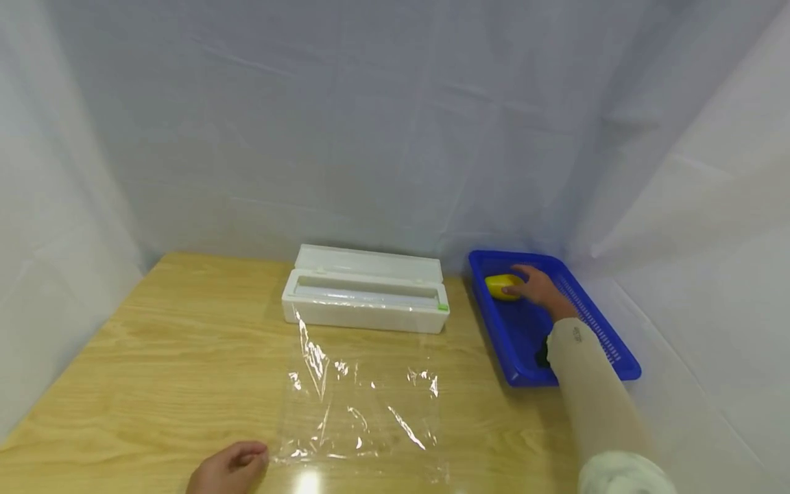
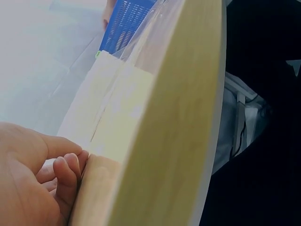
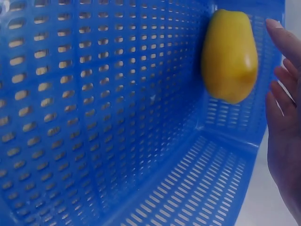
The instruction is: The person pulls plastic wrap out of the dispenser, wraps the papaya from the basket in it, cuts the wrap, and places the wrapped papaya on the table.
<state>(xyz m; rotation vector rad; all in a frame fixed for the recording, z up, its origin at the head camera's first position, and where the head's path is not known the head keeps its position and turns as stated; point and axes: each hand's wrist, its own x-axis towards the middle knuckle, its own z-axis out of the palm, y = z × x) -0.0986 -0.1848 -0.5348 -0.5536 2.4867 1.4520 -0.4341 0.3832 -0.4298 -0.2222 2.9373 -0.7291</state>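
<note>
Near the front edge of the table, my left hand pinches the near left corner of a clear sheet of plastic wrap. The sheet stretches from a white wrap dispenser, its lid tipped back, and shows glossy creases. In the left wrist view, thumb and forefinger meet at the film's corner. My right hand reaches into a blue plastic basket, with fingers spread beside a smooth yellow oblong fruit. The right wrist view shows a gap between the fingers and the fruit, which lies at the basket's far end.
A small dark item lies in the basket's near part, partly hidden by the right sleeve. The wooden table extends left of the wrap. White sheeting hangs behind and at both sides.
</note>
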